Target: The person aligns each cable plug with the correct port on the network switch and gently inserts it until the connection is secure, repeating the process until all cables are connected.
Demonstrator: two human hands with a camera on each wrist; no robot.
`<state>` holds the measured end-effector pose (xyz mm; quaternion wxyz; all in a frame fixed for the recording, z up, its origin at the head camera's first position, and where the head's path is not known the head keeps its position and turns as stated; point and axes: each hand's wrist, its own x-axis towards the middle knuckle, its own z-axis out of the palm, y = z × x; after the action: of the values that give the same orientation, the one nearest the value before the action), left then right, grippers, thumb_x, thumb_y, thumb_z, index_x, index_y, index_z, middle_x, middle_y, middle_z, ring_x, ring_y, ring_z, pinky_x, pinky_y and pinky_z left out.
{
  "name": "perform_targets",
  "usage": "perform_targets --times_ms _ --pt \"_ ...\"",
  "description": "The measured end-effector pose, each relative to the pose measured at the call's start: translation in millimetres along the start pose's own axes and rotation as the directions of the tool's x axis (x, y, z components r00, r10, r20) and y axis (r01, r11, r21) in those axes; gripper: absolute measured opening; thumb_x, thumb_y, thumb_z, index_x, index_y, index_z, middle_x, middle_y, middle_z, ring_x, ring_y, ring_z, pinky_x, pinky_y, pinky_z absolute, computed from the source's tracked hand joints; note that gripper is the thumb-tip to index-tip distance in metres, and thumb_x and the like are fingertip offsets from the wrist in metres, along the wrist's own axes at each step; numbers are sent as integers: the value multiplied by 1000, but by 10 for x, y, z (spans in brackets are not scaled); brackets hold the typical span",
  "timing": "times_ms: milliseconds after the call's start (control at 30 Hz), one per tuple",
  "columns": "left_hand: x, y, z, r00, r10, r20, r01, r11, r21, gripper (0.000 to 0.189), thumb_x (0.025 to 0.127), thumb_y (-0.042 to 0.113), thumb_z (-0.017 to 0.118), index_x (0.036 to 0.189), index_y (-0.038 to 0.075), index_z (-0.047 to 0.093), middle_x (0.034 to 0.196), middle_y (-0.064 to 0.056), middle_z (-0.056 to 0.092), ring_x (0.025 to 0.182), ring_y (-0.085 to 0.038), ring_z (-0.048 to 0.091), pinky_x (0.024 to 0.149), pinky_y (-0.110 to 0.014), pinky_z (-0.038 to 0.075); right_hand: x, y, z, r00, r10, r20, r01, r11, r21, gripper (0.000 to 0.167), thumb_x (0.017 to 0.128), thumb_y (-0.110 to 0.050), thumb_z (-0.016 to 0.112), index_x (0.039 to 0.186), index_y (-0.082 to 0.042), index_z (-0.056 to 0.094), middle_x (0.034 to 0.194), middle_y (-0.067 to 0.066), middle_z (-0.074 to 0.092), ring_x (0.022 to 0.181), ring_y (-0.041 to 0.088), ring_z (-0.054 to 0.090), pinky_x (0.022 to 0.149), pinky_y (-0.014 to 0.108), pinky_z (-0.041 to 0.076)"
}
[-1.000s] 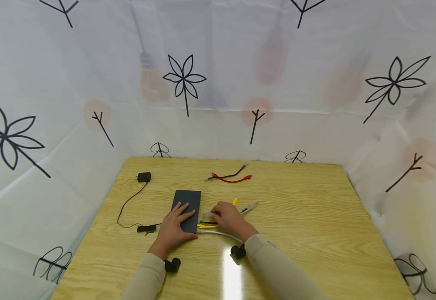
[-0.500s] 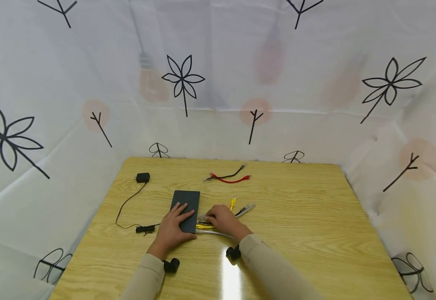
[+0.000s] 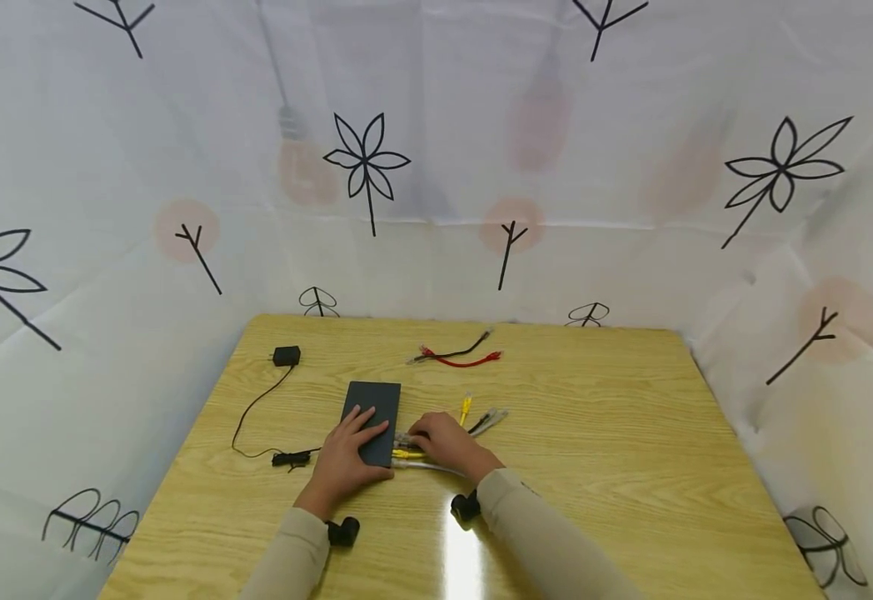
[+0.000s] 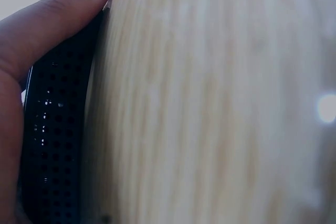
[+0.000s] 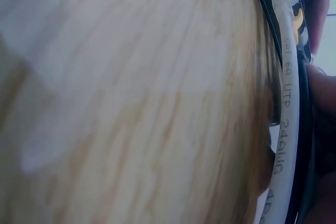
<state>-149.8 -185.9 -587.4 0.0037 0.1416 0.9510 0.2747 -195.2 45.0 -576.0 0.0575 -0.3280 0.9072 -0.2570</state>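
My left hand [image 3: 346,462] rests on a flat dark network switch [image 3: 376,397], its fingers spread over the top and the thumb along the near side. In the left wrist view that side of the switch [image 4: 58,129] is perforated. At the right edge of the switch, my right hand [image 3: 447,443] pinches the plug end of a grey network cable [image 3: 403,437], with the fingertips close to the ports. Below it, a yellow cable [image 3: 406,454] and a white cable [image 3: 425,465] run into the same edge. The right wrist view shows the white cable [image 5: 287,87] up close, with printed lettering.
A black power adapter [image 3: 286,356] lies at the back left, its cord leading to a bundled part [image 3: 290,458] near the switch. Beyond the right hand lie a yellow plug [image 3: 466,406] and grey cable ends [image 3: 492,418]. Red [image 3: 474,362] and black [image 3: 466,347] cables lie farther back.
My right hand has moved slightly left and nearer, bringing the pinched plug up to the switch's right edge. My left hand has stayed in place on the switch.
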Motion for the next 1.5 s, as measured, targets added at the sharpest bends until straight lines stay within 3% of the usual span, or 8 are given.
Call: perform_targets --times_ms 667,1033,1500 --pt "4 3 15 1000 -4 -2 4 1000 3 83 66 61 80 140 34 53 157 7 34 150 -26 18 113 -64 25 -12 19 -21 999 -39 25 39 999 -1 23 98 -24 57 111 -14 73 104 0 72 93 12 66 83 29 54" --pt "-3 14 3 1000 -10 6 10 1000 9 83 67 62 79 140 35 52 157 7 33 151 -25 18 113 -63 25 14 -5 -67 996 -23 81 22 1000 14 24 99 -22 55 116 -14 72 111 0 71 101 12 66 87 28 54" --pt "-4 47 -7 1000 3 -11 -3 1000 14 82 66 60 80 139 33 55 156 6 36 150 -27 21 114 -61 26 34 -34 -69 995 -6 96 6 1000 9 24 99 -19 55 116 -14 71 112 0 71 103 13 66 88 29 54"
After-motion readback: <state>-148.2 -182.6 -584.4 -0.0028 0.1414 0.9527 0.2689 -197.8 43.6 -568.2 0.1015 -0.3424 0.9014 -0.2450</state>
